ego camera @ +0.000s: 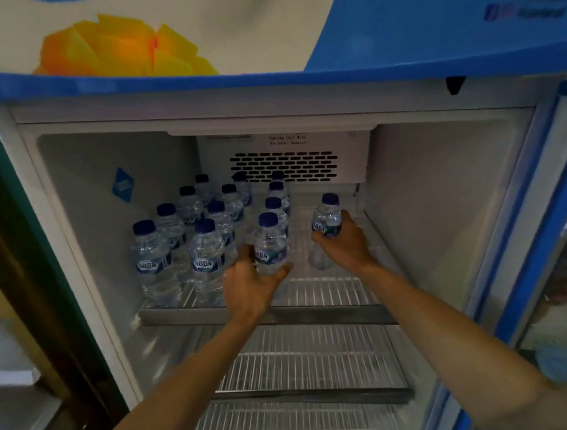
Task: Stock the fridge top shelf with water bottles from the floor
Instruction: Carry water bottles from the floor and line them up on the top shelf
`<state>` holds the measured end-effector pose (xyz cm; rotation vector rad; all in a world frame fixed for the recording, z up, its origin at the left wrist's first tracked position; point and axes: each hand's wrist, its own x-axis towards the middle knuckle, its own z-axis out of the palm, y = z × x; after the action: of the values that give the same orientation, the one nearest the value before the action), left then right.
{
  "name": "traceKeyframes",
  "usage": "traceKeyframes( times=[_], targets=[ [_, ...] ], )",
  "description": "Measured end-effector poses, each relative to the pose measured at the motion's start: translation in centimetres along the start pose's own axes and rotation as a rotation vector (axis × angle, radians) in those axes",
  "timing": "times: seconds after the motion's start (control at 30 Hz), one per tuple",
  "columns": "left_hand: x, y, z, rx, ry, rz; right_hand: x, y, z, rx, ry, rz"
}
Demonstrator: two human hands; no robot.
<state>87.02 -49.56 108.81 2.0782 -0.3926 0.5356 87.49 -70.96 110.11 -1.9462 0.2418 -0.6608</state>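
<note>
While each hand carries its own bottle into the open fridge, the job right now is a clean set-down. The left hand [250, 283] has its fingers and thumb curled round the lower body of one water bottle [270, 246], which stands upright at the front of the third row from the left, just beside the stocked rows. The right hand [344, 240] grips a second bottle [327, 223] round its middle, tilted a little, further right and a bit deeper, over bare wire; whether its base already touches the shelf I cannot tell.

My advice would be to land each base flat across several wires of the top shelf [330, 293] before loosening the fingers, since a narrow base can settle between wires and rock. The left bottle should go down snug behind the front lip, in line with the blue caps behind it, and the hand should draw straight back toward the person so the knuckles do not brush the neighbouring front bottle [207, 259]. The right bottle looks set to begin a fresh row; straighten it first, then push it toward the back wall under the vent [284, 165] so later ones can fill forward.

The stocked bottles [186, 220] fill the left half; the right half is open, so the task seems roughly half done. Lower shelves [309, 367] hold nothing visible.
</note>
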Motion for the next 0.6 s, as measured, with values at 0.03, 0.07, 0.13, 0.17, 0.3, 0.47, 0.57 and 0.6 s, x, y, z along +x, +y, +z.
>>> traceKeyframes(
  times=[0.03, 0.07, 0.13, 0.17, 0.3, 0.47, 0.57, 0.6],
  targets=[
    [-0.1, 0.1, 0.1, 0.023, 0.011, -0.003, 0.2, 0.1, 0.1, 0.003, 0.000, -0.004],
    [-0.1, 0.1, 0.1, 0.043, 0.021, -0.002, 0.3, 0.2, 0.2, 0.001, -0.005, -0.015],
    [0.1, -0.1, 0.2, 0.055, 0.010, -0.007, 0.5, 0.5, 0.4, -0.007, -0.022, -0.037],
    [0.2, -0.4, 0.3, 0.046, -0.014, -0.011, 0.5, 0.6, 0.5, -0.008, -0.036, -0.044],
    [0.5, -1.8, 0.2, -0.023, -0.214, -0.020, 0.4, 1.3, 0.7, -0.027, -0.074, -0.042],
    [0.7, -2.1, 0.2, -0.042, -0.310, -0.062, 0.9, 2.2, 0.4, -0.117, -0.058, -0.066],
    [0.5, -1.7, 0.4, -0.029, -0.255, -0.056, 0.9, 2.2, 0.3, -0.149, -0.051, -0.062],
    [0.4, -1.6, 0.4, -0.019, -0.242, -0.048, 0.9, 2.1, 0.3, -0.145, -0.051, -0.070]
  ],
)
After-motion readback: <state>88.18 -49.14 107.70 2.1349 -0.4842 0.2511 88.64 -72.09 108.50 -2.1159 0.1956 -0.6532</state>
